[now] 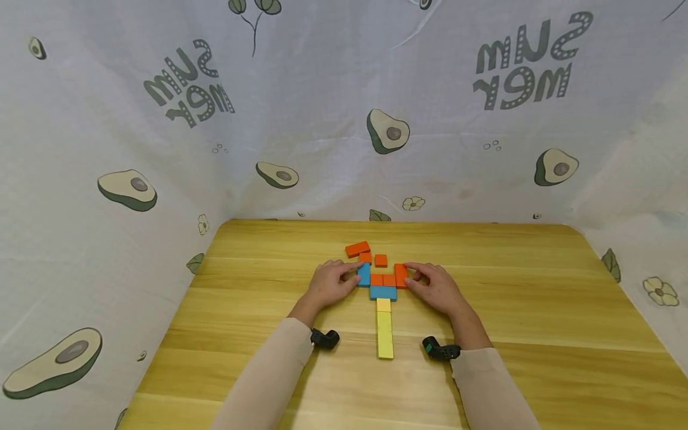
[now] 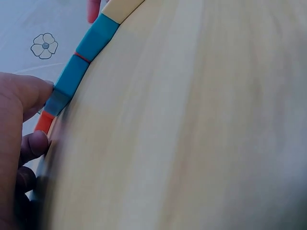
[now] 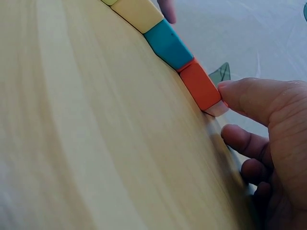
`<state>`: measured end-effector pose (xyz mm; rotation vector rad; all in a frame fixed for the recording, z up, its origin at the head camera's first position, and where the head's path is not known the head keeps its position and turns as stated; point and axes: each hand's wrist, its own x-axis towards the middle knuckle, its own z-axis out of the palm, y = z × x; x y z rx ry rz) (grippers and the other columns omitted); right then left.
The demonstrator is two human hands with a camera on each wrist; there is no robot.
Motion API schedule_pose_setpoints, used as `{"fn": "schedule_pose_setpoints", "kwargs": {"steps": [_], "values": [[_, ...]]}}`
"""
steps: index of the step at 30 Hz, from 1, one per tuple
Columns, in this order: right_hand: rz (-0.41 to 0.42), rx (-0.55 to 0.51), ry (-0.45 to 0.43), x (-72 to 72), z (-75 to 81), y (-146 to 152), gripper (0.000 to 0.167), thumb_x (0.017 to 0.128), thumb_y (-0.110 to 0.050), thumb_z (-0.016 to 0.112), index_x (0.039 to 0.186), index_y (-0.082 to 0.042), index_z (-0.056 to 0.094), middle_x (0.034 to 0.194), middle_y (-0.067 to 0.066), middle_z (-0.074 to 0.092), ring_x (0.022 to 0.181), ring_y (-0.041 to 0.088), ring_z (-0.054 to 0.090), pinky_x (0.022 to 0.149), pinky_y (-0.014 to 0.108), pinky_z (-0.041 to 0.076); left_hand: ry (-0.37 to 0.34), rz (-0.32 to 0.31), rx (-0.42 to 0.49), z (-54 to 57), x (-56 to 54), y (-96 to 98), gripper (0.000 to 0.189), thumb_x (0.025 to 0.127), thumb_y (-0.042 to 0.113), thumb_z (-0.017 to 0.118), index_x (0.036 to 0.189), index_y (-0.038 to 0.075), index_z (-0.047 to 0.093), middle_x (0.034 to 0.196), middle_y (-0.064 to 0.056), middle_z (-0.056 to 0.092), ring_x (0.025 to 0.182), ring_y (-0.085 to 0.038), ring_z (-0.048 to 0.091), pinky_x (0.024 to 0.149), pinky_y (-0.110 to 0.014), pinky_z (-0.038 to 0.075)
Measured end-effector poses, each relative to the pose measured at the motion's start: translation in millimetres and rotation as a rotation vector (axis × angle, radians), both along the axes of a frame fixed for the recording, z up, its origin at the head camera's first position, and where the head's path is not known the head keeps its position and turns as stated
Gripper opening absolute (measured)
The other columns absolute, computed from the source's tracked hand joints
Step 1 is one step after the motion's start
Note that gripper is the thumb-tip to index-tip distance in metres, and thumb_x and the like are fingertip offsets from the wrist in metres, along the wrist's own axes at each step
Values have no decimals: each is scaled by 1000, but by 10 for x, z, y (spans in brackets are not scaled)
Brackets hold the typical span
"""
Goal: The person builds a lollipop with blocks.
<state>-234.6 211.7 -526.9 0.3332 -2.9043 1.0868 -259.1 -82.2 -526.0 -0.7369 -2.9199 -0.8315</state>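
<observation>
My left hand (image 1: 333, 283) holds a blue block (image 1: 364, 275), thumb at its near left side and index finger at its far end. On the other side, my right hand (image 1: 435, 288) has thumb and index finger on an upright orange block (image 1: 401, 276). Between these stand two small orange squares (image 1: 383, 280), side by side. A second blue block (image 1: 383, 293) lies crosswise below them. From it a pale yellow square (image 1: 384, 305) and a long yellow-green block (image 1: 384, 335) run toward the person. In the right wrist view the thumb meets the orange block (image 3: 200, 86) at its end.
Beyond the left hand lie a loose orange rectangle (image 1: 357, 249) and a small orange block (image 1: 365, 258). Another orange square (image 1: 380, 260) sits right of them. Under everything is a wooden table (image 1: 537, 298), with a printed cloth (image 1: 333, 131) hanging behind.
</observation>
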Motion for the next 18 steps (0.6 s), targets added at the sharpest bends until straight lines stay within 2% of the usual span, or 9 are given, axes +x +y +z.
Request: {"fn": "schedule_pose_setpoints", "kwargs": {"steps": [5,11,18], "values": [[-1,-1,5,-1,0,-4,43,97,-27,71,137,-15,65,96,2,63,84,20,45,79,37,36,8,13,11,-33,-9,-1,45,101,43,59,144,32,60,81,7,53,78,-13,44,77,-32,31],[-10,0,0,15,9,4,43,96,-27,71,137,-14,65,97,2,62,85,20,46,78,37,37,31,24,68,-88,-11,4,43,99,44,63,141,32,63,80,10,55,75,-10,44,78,-31,32],[-13,-24,-6,10,-8,2,46,97,-30,71,139,-14,63,99,2,63,87,20,47,81,38,39,26,40,68,-75,16,-5,43,99,45,63,141,33,64,80,11,56,73,-10,42,76,-30,31]]}}
